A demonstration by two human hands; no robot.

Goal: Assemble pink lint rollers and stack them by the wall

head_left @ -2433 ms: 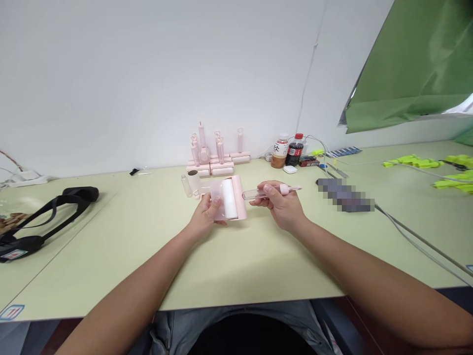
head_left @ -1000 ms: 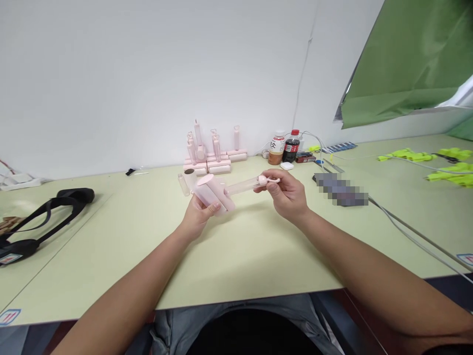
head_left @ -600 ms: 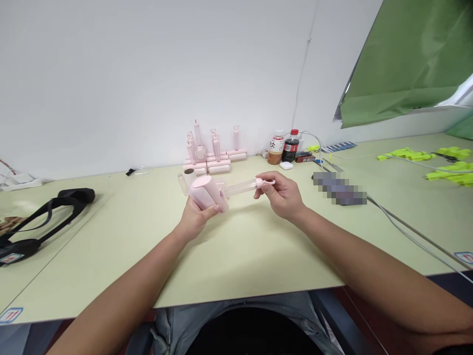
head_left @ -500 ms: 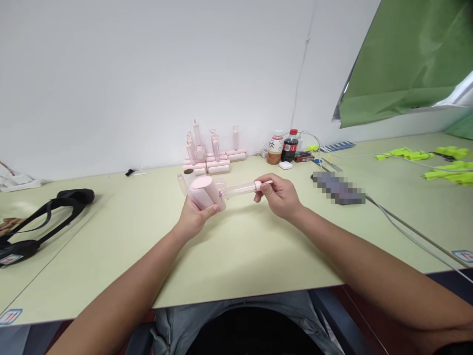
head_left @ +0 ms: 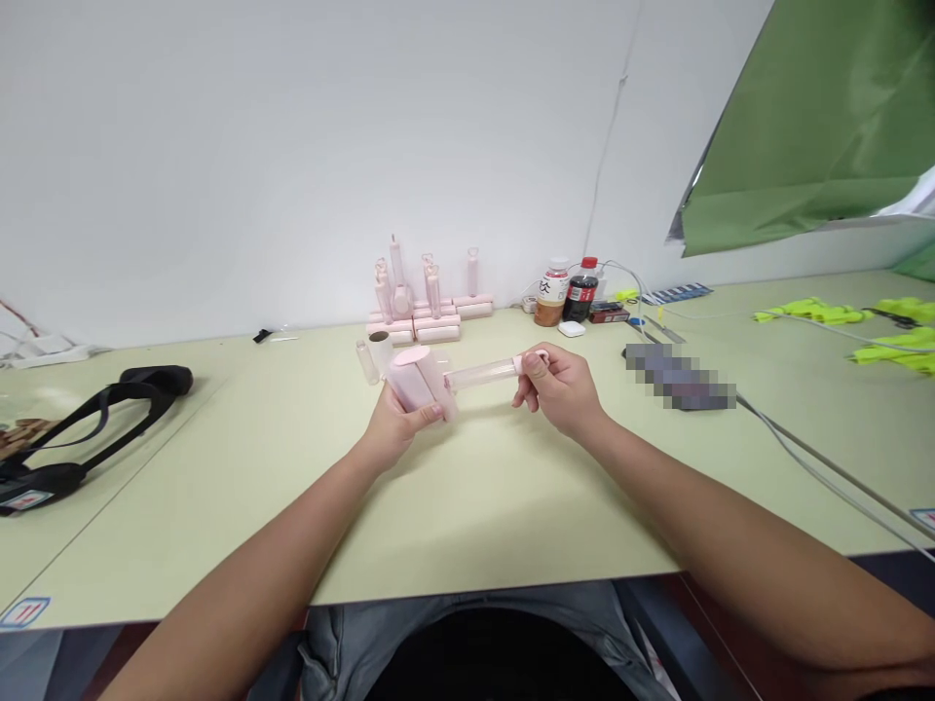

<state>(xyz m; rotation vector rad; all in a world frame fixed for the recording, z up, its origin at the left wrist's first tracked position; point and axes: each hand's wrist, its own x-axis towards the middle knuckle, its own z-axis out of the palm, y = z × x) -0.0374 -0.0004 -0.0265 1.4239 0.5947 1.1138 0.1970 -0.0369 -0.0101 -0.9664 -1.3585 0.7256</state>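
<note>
What looks like a pink lint roller, with a rounded pink case, is held up over the table between my two hands. My left hand wraps round the case from below, thumb on its near side. From the case a clear tubular handle reaches to the right. My right hand pinches the handle's pink end cap between thumb and fingers. Just behind the case stand a pale roll with a dark open end and a small clear tube. Where the handle meets the case is too small to make out.
Several pink rollers lie stacked by the wall, with clear-handled pieces upright on them. To their right are a juice bottle and a cola bottle. A white case, cables, and a black strap frame also occupy the table.
The whole scene has shifted slightly right in view. My left hand still grips the case; my right fingers have curled a little differently around the handle's end.
</note>
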